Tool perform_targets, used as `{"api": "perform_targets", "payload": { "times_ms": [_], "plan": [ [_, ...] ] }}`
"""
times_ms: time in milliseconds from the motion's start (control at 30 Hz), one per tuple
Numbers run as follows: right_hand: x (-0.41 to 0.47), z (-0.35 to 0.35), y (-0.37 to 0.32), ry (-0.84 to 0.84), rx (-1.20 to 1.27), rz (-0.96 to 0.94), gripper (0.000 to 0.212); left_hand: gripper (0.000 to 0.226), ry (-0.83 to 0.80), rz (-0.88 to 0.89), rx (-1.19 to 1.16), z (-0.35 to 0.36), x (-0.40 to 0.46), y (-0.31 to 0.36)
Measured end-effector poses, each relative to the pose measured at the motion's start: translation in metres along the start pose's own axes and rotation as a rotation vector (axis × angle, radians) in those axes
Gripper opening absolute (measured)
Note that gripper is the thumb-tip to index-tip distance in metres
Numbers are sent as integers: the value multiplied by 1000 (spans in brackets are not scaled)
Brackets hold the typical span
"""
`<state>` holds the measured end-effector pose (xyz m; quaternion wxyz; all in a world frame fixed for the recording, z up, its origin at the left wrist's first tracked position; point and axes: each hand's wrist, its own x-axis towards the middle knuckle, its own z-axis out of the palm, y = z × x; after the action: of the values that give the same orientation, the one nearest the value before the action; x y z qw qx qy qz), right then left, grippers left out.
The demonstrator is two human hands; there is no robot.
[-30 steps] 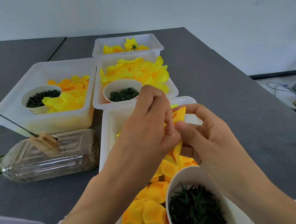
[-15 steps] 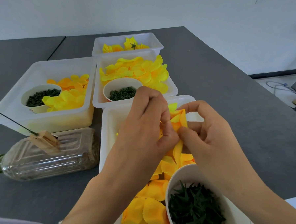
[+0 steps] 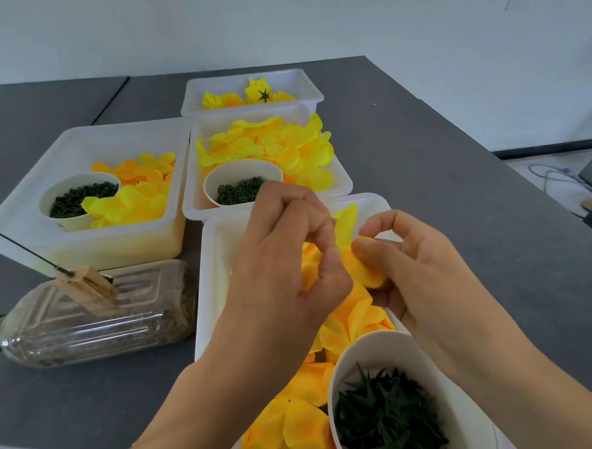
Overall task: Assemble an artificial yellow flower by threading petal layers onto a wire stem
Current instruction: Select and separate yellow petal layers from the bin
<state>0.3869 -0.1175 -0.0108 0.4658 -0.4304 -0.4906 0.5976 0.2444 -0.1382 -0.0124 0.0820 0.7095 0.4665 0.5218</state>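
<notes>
While a petal layer [image 3: 361, 262] is pinched between left hand [image 3: 286, 258] and right hand [image 3: 419, 268], the wire stem [image 3: 22, 252] is seen far left, pointing up-left, nearer the left.

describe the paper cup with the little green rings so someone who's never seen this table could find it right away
Start from the row of white plastic trays running away from the person on the dark grey table. In the middle tray, heaped with pale yellow fabric petals, a white paper cup sits at the near edge. Only it holds small dark green rings; the other cups hold spiky or finer green parts.
</notes>
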Motion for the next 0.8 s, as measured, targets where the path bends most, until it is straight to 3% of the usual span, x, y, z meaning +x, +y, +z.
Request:
{"api": "perform_targets", "payload": {
  "times_ms": [133, 267, 400, 633, 800],
  "plan": [
    [-9, 4, -4, 141, -168, -291, 17, 4, -38, -139, 23, -1, -3, 0],
    [-15, 7, -2, 185, -310, -391, 35, 33, -134, -189, 75, -4, -5, 4],
    [-15, 7, 1, 205, -297, -453, 33, 54, -204, -182, 76, -6, -6, 12],
    [-21, 12, 3, 173, -477, -492, 28, 10, -149, -413, -79, -1, -4, 14],
    [-19, 8, 0, 272, -547, -524, 35, 7, -183, -513, -297, -1, -6, 10]
  ]
}}
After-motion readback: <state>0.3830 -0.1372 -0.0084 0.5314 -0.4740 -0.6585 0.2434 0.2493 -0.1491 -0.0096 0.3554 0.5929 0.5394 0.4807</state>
